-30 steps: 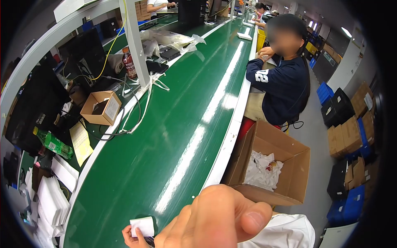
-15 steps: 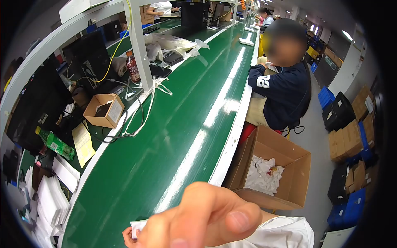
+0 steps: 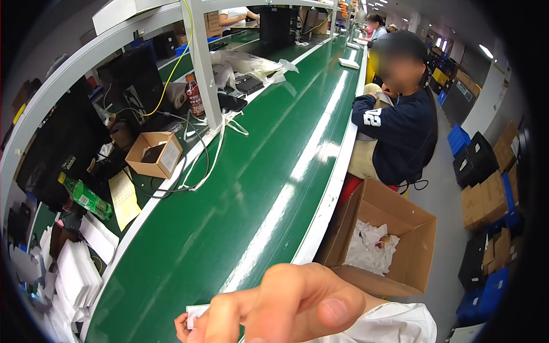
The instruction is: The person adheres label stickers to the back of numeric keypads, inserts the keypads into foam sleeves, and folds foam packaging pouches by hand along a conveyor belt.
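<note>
Large and close to the camera, my right hand (image 3: 286, 306) reaches in from the lower right over the belt's near end. Its fingers are bent and somewhat apart, the thumb points forward, and nothing shows in them; some fingertips are cut off by the frame's bottom edge. Behind it at the lower left, the fingers of my left hand (image 3: 181, 327) show against a flat white piece (image 3: 197, 311), which they grip at its edge. Most of that hand and of the piece is hidden by my right hand. Below both lies the green conveyor belt (image 3: 229, 200).
An open cardboard box (image 3: 420, 228) holding crumpled white paper stands right of the belt, beside a seated co-worker (image 3: 400, 126). Along the left edge are a small carton (image 3: 166, 160), a green bottle (image 3: 86, 197), a yellow sheet (image 3: 123, 197) and stacked white sheets (image 3: 77, 274).
The whole view has shifted slightly, with the surroundings now a little further right and lower. Both hands keep nearly the same pose, my right hand sitting slightly lower in the frame.
</note>
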Demonstrator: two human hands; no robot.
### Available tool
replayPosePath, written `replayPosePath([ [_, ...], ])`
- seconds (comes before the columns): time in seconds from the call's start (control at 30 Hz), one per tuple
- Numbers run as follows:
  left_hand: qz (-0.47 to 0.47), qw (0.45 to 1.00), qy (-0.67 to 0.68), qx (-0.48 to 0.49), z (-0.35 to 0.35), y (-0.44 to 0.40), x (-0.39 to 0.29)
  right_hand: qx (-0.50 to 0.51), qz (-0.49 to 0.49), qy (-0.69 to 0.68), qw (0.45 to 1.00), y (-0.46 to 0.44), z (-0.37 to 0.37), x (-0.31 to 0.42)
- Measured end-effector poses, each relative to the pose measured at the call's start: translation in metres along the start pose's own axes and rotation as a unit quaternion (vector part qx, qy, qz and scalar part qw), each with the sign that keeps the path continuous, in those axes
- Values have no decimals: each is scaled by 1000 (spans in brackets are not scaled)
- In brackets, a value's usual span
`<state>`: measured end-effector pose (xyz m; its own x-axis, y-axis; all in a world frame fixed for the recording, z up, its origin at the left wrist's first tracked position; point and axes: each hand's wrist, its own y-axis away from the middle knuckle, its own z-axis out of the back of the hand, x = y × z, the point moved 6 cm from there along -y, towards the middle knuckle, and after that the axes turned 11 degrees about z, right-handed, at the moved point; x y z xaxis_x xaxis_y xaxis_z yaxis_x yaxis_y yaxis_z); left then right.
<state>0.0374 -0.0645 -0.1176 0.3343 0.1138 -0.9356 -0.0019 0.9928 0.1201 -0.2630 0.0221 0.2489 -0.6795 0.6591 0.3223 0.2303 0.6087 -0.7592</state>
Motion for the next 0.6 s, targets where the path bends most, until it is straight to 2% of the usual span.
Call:
replayPosePath([
  [0.6,15,1000,8,6,-3,7,4,0,68,-14,998,1,1,-10],
])
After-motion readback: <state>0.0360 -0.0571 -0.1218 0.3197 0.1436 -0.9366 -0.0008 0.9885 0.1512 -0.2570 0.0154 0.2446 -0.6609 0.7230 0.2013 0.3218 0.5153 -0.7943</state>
